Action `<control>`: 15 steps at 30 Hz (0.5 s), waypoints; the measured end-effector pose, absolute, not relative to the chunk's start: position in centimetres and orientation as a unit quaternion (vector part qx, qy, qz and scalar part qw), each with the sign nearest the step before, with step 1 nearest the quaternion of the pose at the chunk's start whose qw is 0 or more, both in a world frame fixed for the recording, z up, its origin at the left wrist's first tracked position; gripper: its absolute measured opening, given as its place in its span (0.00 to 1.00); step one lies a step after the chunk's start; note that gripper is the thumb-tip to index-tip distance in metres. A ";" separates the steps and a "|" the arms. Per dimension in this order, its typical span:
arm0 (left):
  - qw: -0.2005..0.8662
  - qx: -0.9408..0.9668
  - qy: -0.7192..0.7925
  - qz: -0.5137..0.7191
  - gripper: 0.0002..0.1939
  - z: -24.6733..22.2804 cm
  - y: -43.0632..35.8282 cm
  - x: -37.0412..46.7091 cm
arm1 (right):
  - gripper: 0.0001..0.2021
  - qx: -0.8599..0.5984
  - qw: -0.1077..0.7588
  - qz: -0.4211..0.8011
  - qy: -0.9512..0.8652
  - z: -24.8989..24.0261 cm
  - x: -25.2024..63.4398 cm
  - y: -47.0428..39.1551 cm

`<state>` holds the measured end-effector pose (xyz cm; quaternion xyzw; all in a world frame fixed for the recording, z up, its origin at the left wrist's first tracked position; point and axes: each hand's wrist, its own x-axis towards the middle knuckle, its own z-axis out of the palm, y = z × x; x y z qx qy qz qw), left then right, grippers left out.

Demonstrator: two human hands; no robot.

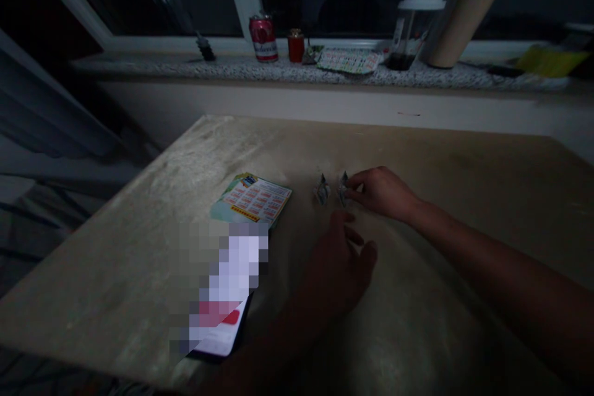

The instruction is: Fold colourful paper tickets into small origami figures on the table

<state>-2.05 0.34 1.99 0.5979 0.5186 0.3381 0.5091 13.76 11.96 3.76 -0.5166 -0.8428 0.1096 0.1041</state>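
Note:
Two small folded-paper figures with pointed tops stand side by side on the table. My right hand pinches the right paper figure between thumb and fingertips. Just left of it, the other paper figure stands free, with a narrow gap between the two. Closer to me, my left hand hovers low over the tabletop or rests on it; I cannot tell which. Its fingers are loosely bent, the thumb is apart, and nothing shows in it. The light is dim, so the folds are hard to make out.
Left of my hands lie a printed card pack and a lit phone, partly pixelated. On the windowsill stand a red can, a small red jar, blister packs and a lidded cup with a straw.

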 end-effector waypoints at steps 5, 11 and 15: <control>0.467 0.634 0.520 0.330 0.21 2.3 -0.1 -2.1 | 0.09 -0.510 0.079 0.114 -0.849 3.0 13.7 12.5; 0.413 0.691 0.510 0.304 0.17 3.2 -0.7 -2.5 | 0.11 -0.499 0.083 0.090 -0.858 3.8 14.4 12.3; 0.356 0.747 0.491 0.273 0.13 4.6 -1.6 -3.8 | 0.13 -0.484 0.098 0.057 -0.868 5.2 14.1 11.6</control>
